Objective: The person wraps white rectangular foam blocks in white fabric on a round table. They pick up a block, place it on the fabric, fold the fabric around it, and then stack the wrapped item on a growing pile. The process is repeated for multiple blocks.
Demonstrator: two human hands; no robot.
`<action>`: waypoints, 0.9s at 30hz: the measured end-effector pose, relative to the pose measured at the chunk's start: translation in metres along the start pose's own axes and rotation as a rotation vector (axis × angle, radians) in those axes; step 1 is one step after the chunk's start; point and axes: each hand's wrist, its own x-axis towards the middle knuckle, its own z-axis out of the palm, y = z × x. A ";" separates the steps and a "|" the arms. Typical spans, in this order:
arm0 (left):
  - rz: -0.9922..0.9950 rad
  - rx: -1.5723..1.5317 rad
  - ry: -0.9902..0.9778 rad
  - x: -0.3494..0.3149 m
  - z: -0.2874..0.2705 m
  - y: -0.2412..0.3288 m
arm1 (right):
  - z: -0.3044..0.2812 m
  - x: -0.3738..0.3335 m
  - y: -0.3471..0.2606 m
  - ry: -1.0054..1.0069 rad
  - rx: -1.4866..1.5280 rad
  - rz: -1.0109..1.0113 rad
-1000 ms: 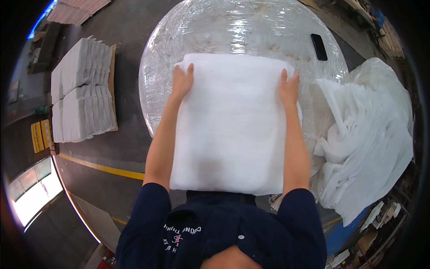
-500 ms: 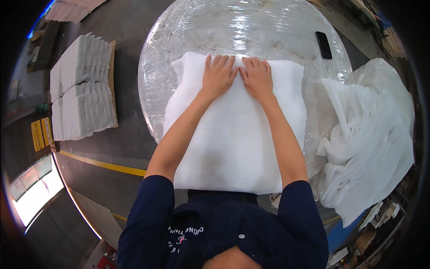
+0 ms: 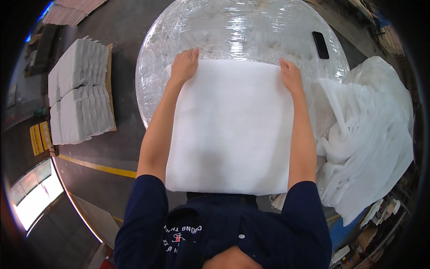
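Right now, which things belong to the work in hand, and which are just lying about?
In use: white sheeting; left hand; right hand; plastic-wrapped round surface.

Apparently lying about: black phone; white stacks at left; heaped white material (role unclear).

Industrial workshop: dark floor (image 3: 123, 85) with yellow line (image 3: 96, 165); stacked white sheets (image 3: 80, 96) at left; film-wrapped bench (image 3: 197, 36), heap of white sheeting (image 3: 367, 139) beside it.

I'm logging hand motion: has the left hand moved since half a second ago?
Yes: the left hand has moved left, farther from the phone.
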 end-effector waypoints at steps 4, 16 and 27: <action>-0.053 -0.086 -0.066 -0.008 0.005 -0.015 | 0.008 -0.009 0.023 -0.109 0.108 0.121; -0.108 -0.104 0.147 -0.041 0.024 -0.021 | 0.008 -0.051 -0.007 0.016 -0.236 0.294; -0.275 -0.044 -0.025 -0.043 -0.001 -0.020 | 0.000 -0.044 0.028 0.240 -0.156 0.069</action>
